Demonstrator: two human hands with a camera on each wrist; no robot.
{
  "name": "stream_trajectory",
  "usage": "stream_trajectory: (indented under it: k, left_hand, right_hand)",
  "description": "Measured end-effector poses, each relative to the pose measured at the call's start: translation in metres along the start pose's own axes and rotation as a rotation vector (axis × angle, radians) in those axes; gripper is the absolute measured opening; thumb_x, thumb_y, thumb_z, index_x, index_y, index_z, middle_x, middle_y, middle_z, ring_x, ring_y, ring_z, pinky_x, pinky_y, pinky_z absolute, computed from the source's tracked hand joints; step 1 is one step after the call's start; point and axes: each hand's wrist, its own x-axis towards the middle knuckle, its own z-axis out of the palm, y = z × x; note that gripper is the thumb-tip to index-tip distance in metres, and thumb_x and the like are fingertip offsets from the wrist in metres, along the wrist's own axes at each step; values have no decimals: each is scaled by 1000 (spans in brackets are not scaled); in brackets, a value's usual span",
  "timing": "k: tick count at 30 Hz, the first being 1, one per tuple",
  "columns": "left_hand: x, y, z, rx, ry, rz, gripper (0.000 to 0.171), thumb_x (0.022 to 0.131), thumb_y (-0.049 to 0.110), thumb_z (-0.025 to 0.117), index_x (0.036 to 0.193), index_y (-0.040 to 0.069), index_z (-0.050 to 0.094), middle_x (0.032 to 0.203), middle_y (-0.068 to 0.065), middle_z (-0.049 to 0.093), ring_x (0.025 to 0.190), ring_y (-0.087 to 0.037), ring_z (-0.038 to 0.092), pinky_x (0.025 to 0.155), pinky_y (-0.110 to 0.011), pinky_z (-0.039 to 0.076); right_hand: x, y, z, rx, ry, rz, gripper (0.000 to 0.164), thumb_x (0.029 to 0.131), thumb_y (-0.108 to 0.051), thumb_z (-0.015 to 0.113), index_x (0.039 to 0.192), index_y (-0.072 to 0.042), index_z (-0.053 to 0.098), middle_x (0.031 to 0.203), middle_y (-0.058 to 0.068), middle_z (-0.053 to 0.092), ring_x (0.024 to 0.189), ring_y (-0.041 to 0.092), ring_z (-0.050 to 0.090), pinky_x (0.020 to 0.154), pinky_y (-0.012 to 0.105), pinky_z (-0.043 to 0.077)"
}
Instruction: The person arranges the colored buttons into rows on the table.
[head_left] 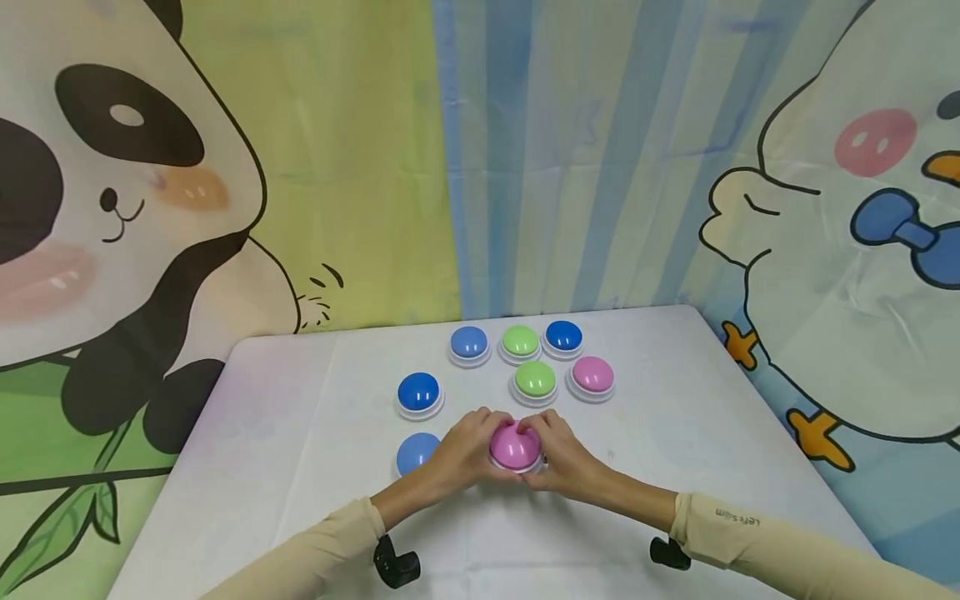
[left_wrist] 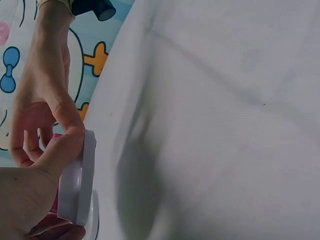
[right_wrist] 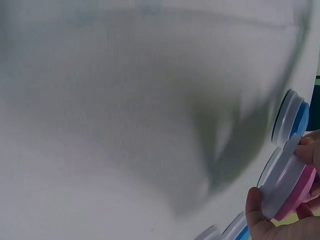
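Both hands grip a round push button with a pink dome [head_left: 515, 447] and white base, one from each side. The left hand [head_left: 471, 450] curls its fingers along the button's left side, thumb low at the base. On the other side, the right hand [head_left: 564, 458] holds it the same way. In the left wrist view the button's white base [left_wrist: 77, 192] is edge-on, raised off the table. The right wrist view shows the tilted pink rim [right_wrist: 298, 192] between the fingers of both hands. A light blue button [head_left: 417, 452] sits beside the left hand, partly hidden by it.
Beyond the hands stand a dark blue button [head_left: 418, 392], another light blue one [head_left: 468, 342], green ones [head_left: 536, 379], a second dark blue one [head_left: 563, 336] and a pink one [head_left: 593, 375]. White cloth covers the table [head_left: 712, 400]; printed curtains [head_left: 585, 167] hang behind.
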Motion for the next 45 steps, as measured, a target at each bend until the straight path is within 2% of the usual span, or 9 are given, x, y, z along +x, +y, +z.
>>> stream_trajectory:
  k: [5,11,18,24,32,38,45]
  left_hand:
    - [-7,-1,8,-21,-28,6,77,61,60,74,122,18,51,99,4,56,88,-6,52,73,-15,49]
    - [-11,-4,19,-10,-44,-18,78,60,58,75,122,19,51,97,5,55,87,-6,50,72,-15,48]
    - [-12,-5,29,18,-63,-40,78,59,55,78,122,18,51,97,4,55,87,-7,50,70,-15,47]
    - [-15,-3,34,10,-51,-38,81,59,53,79,126,19,48,100,3,55,89,-8,50,71,-18,48]
    - [-12,-2,36,51,-62,-48,89,61,55,77,134,19,41,103,3,53,93,-9,50,75,-20,50]
    - [-12,-1,36,57,-82,-58,92,62,55,76,137,16,39,106,2,53,96,-9,51,79,-22,51]
    - [-12,-1,36,51,-109,-76,95,65,55,74,141,16,33,111,1,52,100,-9,49,83,-24,50]
  right_hand:
    - [-7,3,11,-28,-6,20,60,63,-19,82,112,-11,49,101,2,47,96,11,43,75,21,47]
    - [-8,11,25,-66,-4,40,63,61,-21,84,112,-13,49,102,2,46,96,11,45,80,26,51]
    - [-11,18,36,-102,22,10,64,58,-20,85,111,-11,50,101,3,47,94,13,47,80,30,51]
    - [-12,18,36,-131,-11,22,68,59,-26,84,115,-12,48,102,2,46,93,14,46,79,30,50]
    - [-7,17,31,-159,-64,43,73,61,-28,84,120,-12,44,103,4,44,94,15,42,77,29,49]
    - [-7,17,31,-156,-69,57,72,61,-26,83,119,-12,44,103,5,44,93,16,42,75,30,48]
    - [-8,20,34,-176,-37,21,70,60,-25,82,118,-10,46,102,7,46,91,16,43,74,30,47]
